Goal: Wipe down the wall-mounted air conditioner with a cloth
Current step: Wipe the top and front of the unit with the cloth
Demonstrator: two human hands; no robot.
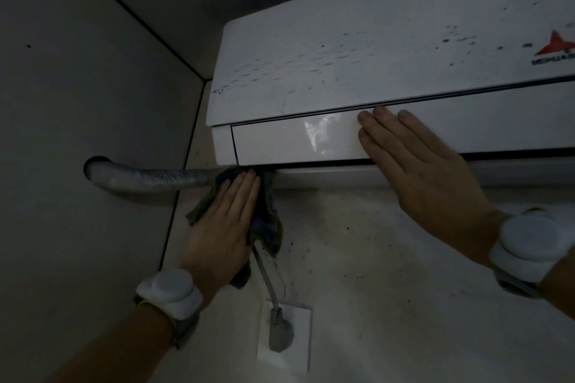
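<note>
The white wall-mounted air conditioner [357, 50] fills the upper right, its front panel flecked with dark specks and a red logo at the far right. My left hand [222, 224] presses a dark crumpled cloth [266, 221] up against the unit's underside at its left corner, fingers flat over the cloth. My right hand [417, 162] lies flat on the glossy louver flap [295, 140], fingers spread a little, holding nothing. Both wrists carry white bands.
A grey foil-wrapped pipe [146, 179] runs from the unit's left end into a hole in the side wall. A grey power cord [264, 274] drops to a plug [280, 333] in a white socket below. The wall under the unit is speckled with dark spots.
</note>
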